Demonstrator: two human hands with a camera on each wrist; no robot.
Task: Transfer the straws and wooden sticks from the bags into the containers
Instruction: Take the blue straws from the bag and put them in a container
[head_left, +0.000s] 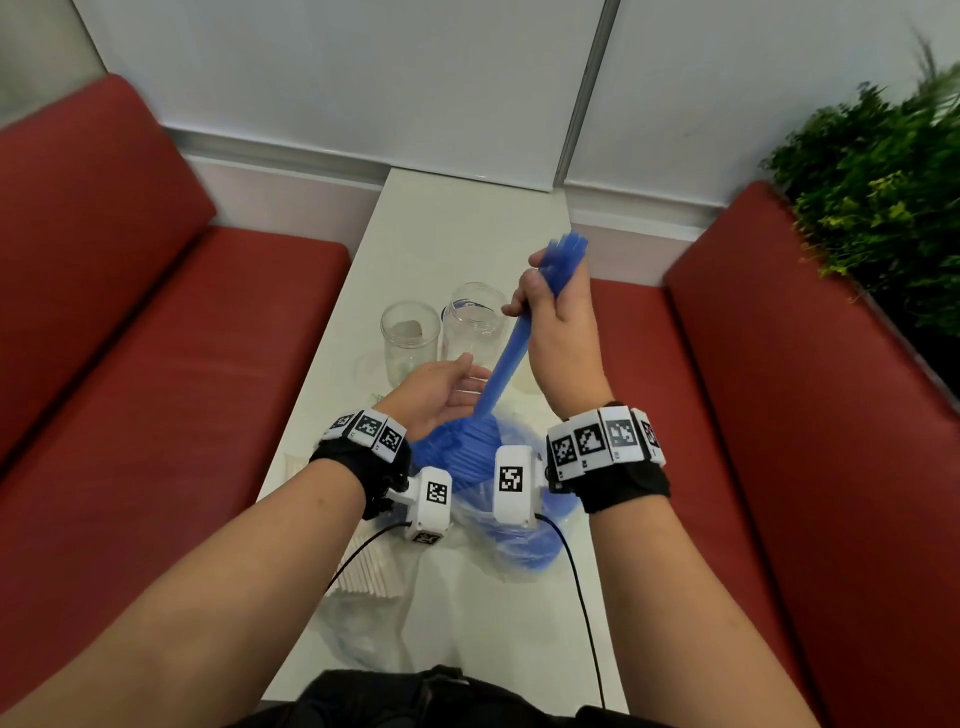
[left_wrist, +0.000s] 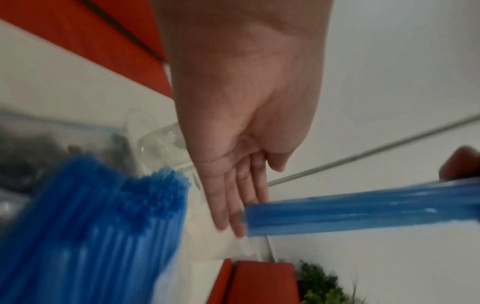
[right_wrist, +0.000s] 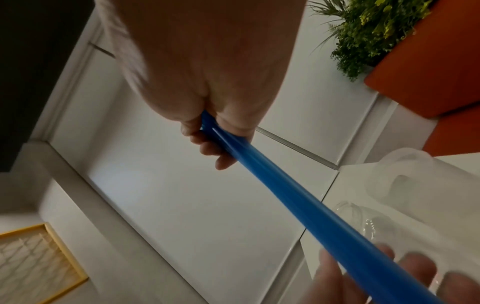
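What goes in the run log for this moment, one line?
right hand grips blue straw bundle, lifted | left hand open at its lower end | two jars empty | sticks bag untouched

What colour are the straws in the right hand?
Blue. The straws gripped by the right hand show best in the head view.

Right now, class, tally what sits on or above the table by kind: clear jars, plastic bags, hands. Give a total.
Clear jars: 2
Plastic bags: 2, straw bag, stick bag
Hands: 2, left hand, right hand
Total: 6
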